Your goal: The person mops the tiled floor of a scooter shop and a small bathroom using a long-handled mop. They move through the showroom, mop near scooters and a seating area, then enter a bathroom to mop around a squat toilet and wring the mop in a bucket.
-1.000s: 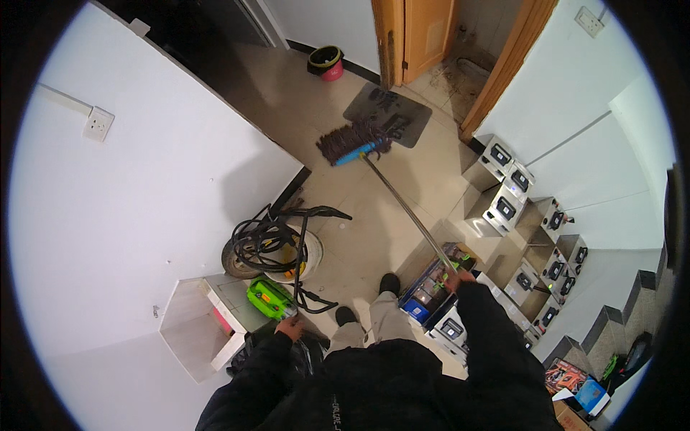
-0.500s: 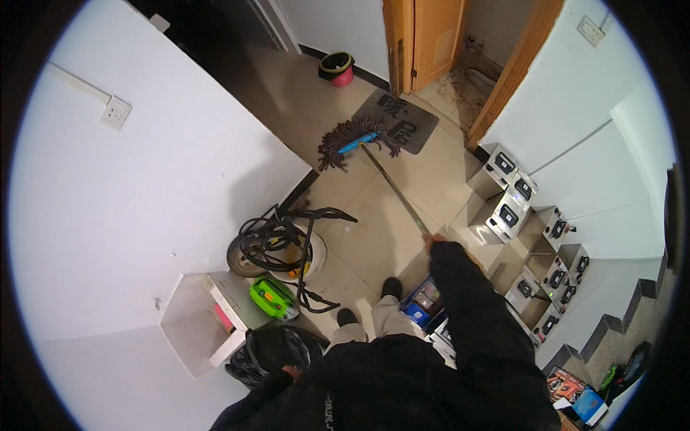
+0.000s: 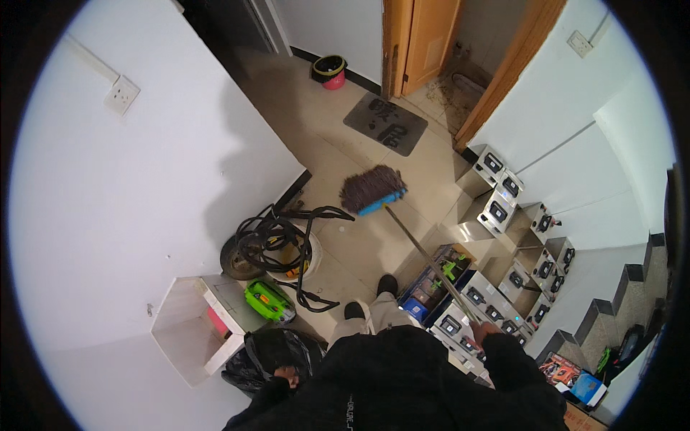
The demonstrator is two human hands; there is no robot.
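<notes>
My right hand (image 3: 483, 332) grips the top of a broom's thin metal handle (image 3: 424, 251). The broom's head (image 3: 371, 189), dark bristles on a blue bar, rests on the tan tiled floor a little short of a grey doormat (image 3: 386, 123). My left hand (image 3: 287, 374) hangs low by my side, fingers curled, just above a black rubbish bag (image 3: 264, 353); whether it holds anything is unclear. My two dark shoes (image 3: 371, 296) stand on the tiles below the broom.
Coiled black hose (image 3: 277, 241) over a round basin lies left, with a green device (image 3: 267, 300) and a white open box (image 3: 188, 336). Stacked white and blue boxes (image 3: 496, 208) line the right wall and steps. A red bucket (image 3: 330, 70) stands by the wooden door (image 3: 424, 39).
The broom head has been drawn back from the doormat toward me across the tiles. My right hand has come down the handle's line, closer to my body.
</notes>
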